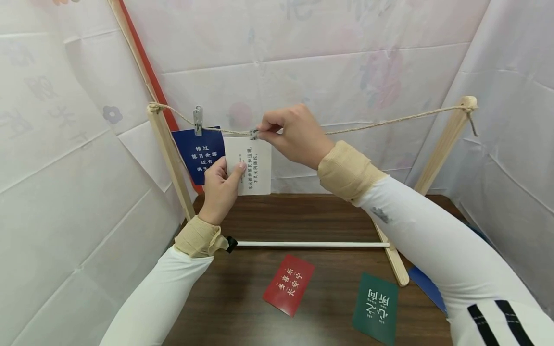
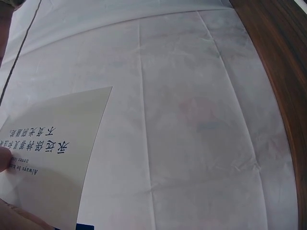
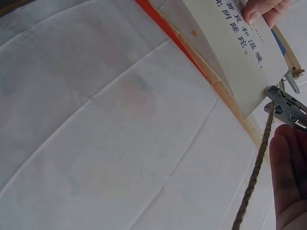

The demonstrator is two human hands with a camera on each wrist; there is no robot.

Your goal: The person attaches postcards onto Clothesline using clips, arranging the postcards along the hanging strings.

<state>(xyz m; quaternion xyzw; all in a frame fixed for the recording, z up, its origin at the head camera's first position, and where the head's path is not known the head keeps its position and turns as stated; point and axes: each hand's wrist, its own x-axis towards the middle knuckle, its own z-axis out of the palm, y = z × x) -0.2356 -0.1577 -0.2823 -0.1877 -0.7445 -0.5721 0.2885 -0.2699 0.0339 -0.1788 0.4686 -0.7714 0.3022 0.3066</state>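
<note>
A white card [image 1: 259,175] with dark printed characters is held upright just under the twine rope [image 1: 381,125]. My left hand [image 1: 220,190] pinches its left side, thumb on the printed face. With thumb and fingers, my right hand [image 1: 298,137] grips a silver metal clothespin [image 1: 253,134] at the card's top edge. In the right wrist view, that clothespin [image 3: 285,106] sits across the rope by the card's corner; how firmly it bites the card I cannot tell. To the left, a dark blue card [image 1: 190,151] hangs from another metal clothespin [image 1: 197,121], partly hidden behind my left hand.
Wooden posts, left [image 1: 170,158] and right [image 1: 446,144], carry the rope; a white rod [image 1: 311,244] runs low between them. On the brown table [image 1: 242,307] lie a red card [image 1: 289,285], a green card [image 1: 375,308] and a blue piece [image 1: 426,288] partly under my right sleeve.
</note>
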